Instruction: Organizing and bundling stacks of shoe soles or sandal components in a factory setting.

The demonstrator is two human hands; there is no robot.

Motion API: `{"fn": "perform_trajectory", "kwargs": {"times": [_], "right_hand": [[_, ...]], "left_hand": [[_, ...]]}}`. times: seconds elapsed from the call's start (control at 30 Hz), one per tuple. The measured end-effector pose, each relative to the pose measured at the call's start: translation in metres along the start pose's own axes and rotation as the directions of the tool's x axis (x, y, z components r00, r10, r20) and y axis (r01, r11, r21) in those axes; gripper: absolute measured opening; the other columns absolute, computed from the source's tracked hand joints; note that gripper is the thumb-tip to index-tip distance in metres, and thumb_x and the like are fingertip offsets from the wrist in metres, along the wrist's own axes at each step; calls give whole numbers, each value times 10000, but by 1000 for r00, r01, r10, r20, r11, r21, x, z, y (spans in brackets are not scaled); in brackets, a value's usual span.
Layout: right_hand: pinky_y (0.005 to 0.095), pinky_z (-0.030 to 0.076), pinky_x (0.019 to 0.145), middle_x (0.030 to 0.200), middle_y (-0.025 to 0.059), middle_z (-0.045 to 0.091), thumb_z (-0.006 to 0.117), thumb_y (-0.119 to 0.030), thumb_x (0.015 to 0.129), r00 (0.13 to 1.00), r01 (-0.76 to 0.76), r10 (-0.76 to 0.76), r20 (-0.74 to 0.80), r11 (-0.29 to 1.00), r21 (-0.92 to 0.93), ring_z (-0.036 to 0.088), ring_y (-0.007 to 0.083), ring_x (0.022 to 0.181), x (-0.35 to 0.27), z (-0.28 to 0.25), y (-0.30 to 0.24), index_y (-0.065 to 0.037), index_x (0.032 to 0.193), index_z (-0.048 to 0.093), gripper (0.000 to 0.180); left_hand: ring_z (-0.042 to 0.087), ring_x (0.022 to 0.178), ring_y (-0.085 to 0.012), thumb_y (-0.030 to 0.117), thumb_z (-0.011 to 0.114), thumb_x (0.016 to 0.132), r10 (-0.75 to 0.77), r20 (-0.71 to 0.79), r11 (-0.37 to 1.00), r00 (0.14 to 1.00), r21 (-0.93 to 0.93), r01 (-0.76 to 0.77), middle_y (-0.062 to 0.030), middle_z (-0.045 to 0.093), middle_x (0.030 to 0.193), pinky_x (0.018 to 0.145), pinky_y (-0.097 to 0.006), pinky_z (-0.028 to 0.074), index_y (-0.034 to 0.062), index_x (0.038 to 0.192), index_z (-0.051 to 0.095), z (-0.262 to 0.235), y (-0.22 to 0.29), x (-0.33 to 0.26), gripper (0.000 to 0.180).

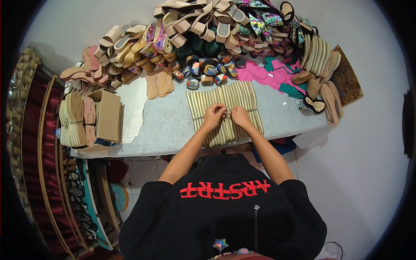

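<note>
A bundle of cream-edged shoe insoles (221,132) stands on edge, packed side by side, on the table in front of me. A thin dark tie (198,118) runs across the top of the bundle and passes under my hands. My left hand (214,116) is closed in a pinch at the middle of the bundle. Close beside it, my right hand (239,116) is also closed, fingertips pressed together on the tie. The knot or ends between the fingers are too small to make out.
A pale table (164,125) carries heaped sandals (186,26), patterned heels (210,69), pink fabric pieces (255,76) and loose tan insoles (160,83). At left stands a cardboard box (109,117) beside tied insoles (71,121). More insole stacks (316,56) lie at the far right.
</note>
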State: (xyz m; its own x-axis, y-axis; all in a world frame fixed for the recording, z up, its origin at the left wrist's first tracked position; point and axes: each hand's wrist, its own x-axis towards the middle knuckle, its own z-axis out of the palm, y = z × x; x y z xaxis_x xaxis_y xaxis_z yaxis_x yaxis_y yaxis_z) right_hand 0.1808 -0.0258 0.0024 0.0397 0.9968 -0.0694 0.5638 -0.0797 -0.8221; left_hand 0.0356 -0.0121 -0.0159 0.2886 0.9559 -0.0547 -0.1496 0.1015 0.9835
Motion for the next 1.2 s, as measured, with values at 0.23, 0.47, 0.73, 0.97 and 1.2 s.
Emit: {"fn": "perform_trajectory", "kwargs": {"times": [0.23,0.47,0.73,0.97,1.2], "right_hand": [[461,434,652,674,268,557,435,-118,773,982,75,-107,-159,978,-197,557,407,682,-4,4,-12,67,706,544,225],[472,443,633,733,246,587,522,-135,739,987,144,-162,4,865,-480,578,392,699,-6,-11,-28,30,748,570,171],[451,420,658,734,158,625,581,-212,699,922,317,-375,102,575,-754,596,328,684,5,-21,-26,-41,680,641,182],[369,431,651,647,102,616,563,-289,704,967,-4,62,248,973,-229,598,247,662,15,-28,-2,-41,713,634,258],[274,437,597,703,74,629,620,-232,753,996,80,-86,27,980,184,572,134,641,4,-10,15,-14,773,644,220]], "left_hand": [[553,695,-94,79,533,853,5,17,998,1000,59,-6,-47,584,773,606,-223,460,-18,929,549,-2,-1,0,124],[546,682,-89,66,528,851,7,45,999,999,43,-9,-43,580,762,597,-221,453,-15,917,552,0,2,-1,107],[533,640,-81,28,519,836,105,82,986,991,120,-115,-34,555,715,584,-212,438,-19,861,541,0,0,-1,57],[534,636,-87,32,523,834,145,76,975,986,160,-156,-37,552,720,587,-219,440,-20,858,541,-2,-1,0,60],[545,648,-89,29,533,829,143,61,973,988,172,-152,-38,561,723,585,-220,446,-25,864,555,-1,1,-2,68]]}}
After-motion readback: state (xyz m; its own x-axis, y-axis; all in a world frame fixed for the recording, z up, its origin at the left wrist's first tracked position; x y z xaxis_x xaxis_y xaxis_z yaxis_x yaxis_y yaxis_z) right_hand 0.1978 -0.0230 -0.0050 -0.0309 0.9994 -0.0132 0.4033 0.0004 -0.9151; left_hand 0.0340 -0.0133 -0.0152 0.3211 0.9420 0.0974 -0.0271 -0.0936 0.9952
